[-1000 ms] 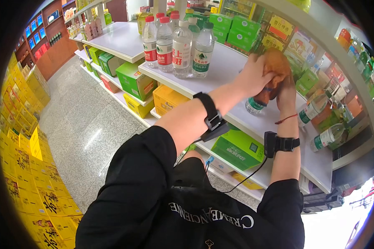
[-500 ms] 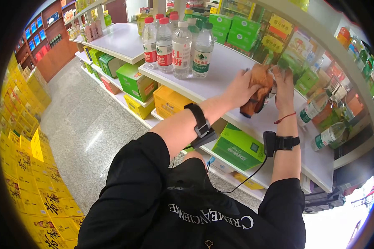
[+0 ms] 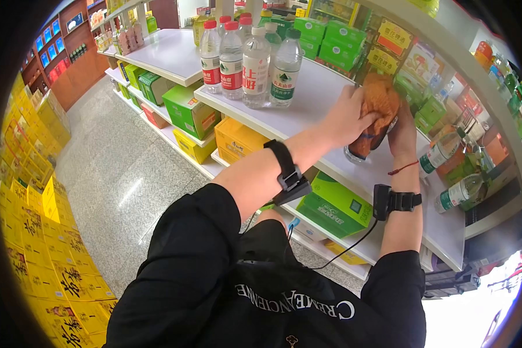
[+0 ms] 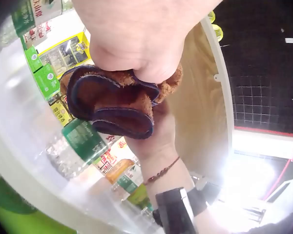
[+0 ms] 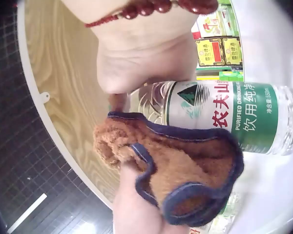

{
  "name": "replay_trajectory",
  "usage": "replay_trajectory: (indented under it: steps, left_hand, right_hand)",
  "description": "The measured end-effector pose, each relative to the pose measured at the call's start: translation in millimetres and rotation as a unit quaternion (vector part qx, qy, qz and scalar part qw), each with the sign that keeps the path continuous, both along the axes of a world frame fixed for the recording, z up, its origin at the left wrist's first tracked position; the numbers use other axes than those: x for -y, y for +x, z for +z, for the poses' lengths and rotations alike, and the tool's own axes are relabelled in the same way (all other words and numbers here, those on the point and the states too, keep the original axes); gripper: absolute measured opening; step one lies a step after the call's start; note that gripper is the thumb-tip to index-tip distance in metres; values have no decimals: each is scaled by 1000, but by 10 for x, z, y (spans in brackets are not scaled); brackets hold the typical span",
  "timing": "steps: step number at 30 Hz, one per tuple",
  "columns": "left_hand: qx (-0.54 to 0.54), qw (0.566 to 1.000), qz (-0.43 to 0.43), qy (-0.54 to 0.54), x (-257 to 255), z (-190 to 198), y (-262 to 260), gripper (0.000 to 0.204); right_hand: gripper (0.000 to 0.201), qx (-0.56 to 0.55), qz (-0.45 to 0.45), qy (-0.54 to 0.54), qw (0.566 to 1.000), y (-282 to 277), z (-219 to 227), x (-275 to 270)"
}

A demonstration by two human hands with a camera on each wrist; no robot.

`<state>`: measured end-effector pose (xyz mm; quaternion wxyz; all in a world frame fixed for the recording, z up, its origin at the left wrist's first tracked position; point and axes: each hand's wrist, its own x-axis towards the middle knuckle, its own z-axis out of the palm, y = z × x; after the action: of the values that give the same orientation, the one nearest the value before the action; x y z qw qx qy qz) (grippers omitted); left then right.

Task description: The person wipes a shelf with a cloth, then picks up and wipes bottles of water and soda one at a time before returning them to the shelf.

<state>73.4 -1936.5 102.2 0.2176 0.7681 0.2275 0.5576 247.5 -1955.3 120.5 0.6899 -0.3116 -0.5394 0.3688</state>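
A brown cloth (image 3: 380, 101) with dark blue edging is bunched in my left hand (image 3: 349, 119), which grips it against the upper part of a water bottle. In the right wrist view the bottle (image 5: 222, 114) shows a green and white label, and the cloth hangs loosely folded beside it. My right hand (image 3: 402, 134) holds the bottle near its top, its fingertips mostly hidden behind bottle and cloth. Seen from the left wrist, the cloth (image 4: 112, 105) covers part of the right hand (image 4: 158, 134), and the bottle's green label (image 4: 85, 140) shows behind.
Several water bottles (image 3: 255, 69) with red, white and green caps stand on the white shelf (image 3: 319, 124) to the left. Two more bottles (image 3: 455, 191) are at the right. Green boxes (image 3: 333, 206) fill the lower shelf. Yellow cartons (image 3: 58, 255) are stacked across the aisle.
The left hand and cloth went down and left along the bottle, then came back up toward its top. The right hand has stayed near the bottle's upper part.
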Motion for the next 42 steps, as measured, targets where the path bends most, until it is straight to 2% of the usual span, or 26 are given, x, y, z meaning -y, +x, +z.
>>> replay_trajectory:
  steps: [2,3,5,8,12,14,15,17,19,20,23,25,26,27,28,29,30,31,32,35,36,38,42]
  left_hand:
    - [-63,997,2,-48,15,-201,-51,56]
    - [-64,997,2,-48,36,-316,-84,56]
    - [-132,989,5,-68,80,-534,-144,58]
    - [-146,984,-17,-101,88,-707,-161,59]
    - [-135,983,-9,-120,95,-379,-105,56]
    - [-66,997,5,-48,10,-183,-43,53]
    - [-66,997,5,-48,-21,-57,-10,53]
    - [22,999,10,47,-29,197,47,51]
    - [18,999,0,35,66,417,58,52]
    - [13,1000,-10,24,93,470,60,53]
    - [-9,997,24,79,115,301,104,54]
    - [-3,999,15,51,87,95,87,54]
    - [2,1000,8,22,70,-28,58,54]
    - [2,1000,7,21,59,-162,21,54]
    - [-50,999,14,2,48,-299,-31,54]
    - [-100,995,21,-18,39,-437,-84,54]
    - [-100,995,20,-19,31,-579,-146,54]
    - [-147,988,31,18,29,-683,-222,53]
    - [-193,979,42,57,4,-753,-276,53]
    - [-217,973,69,48,-28,-702,-411,46]
    - [-215,973,67,48,-18,-643,-491,46]
    - [-313,939,127,61,-17,-486,-704,41]
    - [-344,919,174,80,-229,-503,-1037,36]
  right_hand:
    - [47,23,-7,-8,1000,-24,29,55]
    - [47,2,18,-2,1000,-63,40,87]
    - [47,-19,43,5,999,-46,26,90]
    - [47,-42,51,-15,998,61,-39,23]
    - [47,-42,39,-9,998,53,-47,46]
    - [47,-42,42,-14,998,62,-69,33]
    - [48,6,-42,-12,999,75,-120,5]
    - [48,55,-127,-12,990,76,-141,-2]
    - [49,-16,-42,-35,998,54,-120,3]
    - [49,-16,-42,-35,998,71,-135,-4]
    - [49,46,-53,-39,997,70,-153,33]
    - [49,90,-172,-38,980,-105,-73,144]
    - [49,89,-173,-38,980,-32,-107,95]
    - [54,85,-125,-29,988,101,-174,3]
    - [60,82,-77,-20,993,128,-180,-13]
    - [60,82,-78,-21,993,144,-210,-13]
    - [62,144,-123,-16,982,95,-193,19]
    - [65,207,-167,-9,964,57,-160,46]
    - [65,208,-168,-7,964,37,-119,83]
    - [62,195,-125,-14,973,-7,-1,220]
    - [54,193,-127,-26,973,26,32,267]
    - [47,190,-133,-42,972,166,23,367]
    - [40,257,-257,9,931,891,-38,573]
